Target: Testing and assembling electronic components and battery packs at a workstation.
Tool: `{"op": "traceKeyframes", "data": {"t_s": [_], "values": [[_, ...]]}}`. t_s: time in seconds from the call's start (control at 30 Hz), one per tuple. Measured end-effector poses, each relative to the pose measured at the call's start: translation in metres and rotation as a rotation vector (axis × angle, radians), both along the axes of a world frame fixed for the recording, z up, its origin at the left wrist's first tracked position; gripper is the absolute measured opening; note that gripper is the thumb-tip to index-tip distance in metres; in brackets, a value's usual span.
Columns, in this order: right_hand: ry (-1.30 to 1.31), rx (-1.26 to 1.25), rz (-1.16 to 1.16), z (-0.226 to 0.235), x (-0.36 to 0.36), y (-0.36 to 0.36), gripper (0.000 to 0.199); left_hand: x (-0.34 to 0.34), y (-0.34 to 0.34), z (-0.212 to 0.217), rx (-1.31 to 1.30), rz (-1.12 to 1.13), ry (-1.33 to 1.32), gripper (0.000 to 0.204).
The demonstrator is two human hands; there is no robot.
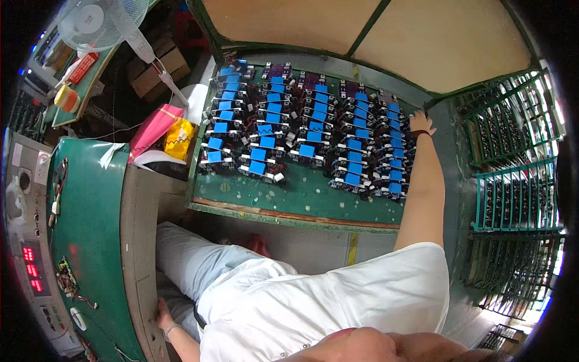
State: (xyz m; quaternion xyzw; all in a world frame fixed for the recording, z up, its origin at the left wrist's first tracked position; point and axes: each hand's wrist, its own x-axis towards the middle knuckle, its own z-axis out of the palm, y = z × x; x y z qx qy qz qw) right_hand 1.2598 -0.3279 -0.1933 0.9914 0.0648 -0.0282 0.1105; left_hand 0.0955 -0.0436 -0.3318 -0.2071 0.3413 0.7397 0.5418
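Note:
My right arm stretches across to the far right edge of the green table. There my right hand (422, 123) lies with its fingers spread, beside the last row of circuit boards (395, 152); nothing shows in its grasp. Each board carries a blue rectangular part with white connectors and dark wires around it, and they stand in several long rows. Low on the left, my left hand (164, 315) is against the side of the grey-brown bench front (140, 259), near my leg. Its fingers are mostly hidden.
The green table (295, 196) has a wooden front edge. Left stands a green-topped bench (90, 205) with a loose circuit board (67, 277) and a red-digit instrument (35, 271). A fan (99, 24) stands beyond. Racks of boards (515, 202) line the right side.

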Motion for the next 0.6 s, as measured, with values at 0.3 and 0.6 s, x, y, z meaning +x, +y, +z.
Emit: {"op": "traceKeyframes", "data": {"t_s": [0.3,0.6], "values": [[0.044,0.059,0.118,-0.025,0.065,0.026,0.056,0.081,-0.008,0.075,-0.183,0.152,0.165,0.059],[0.183,-0.040,0.267,-0.051,0.116,0.032,0.047,0.104,-0.006,0.088,-0.190,0.141,0.274,0.060]]}}
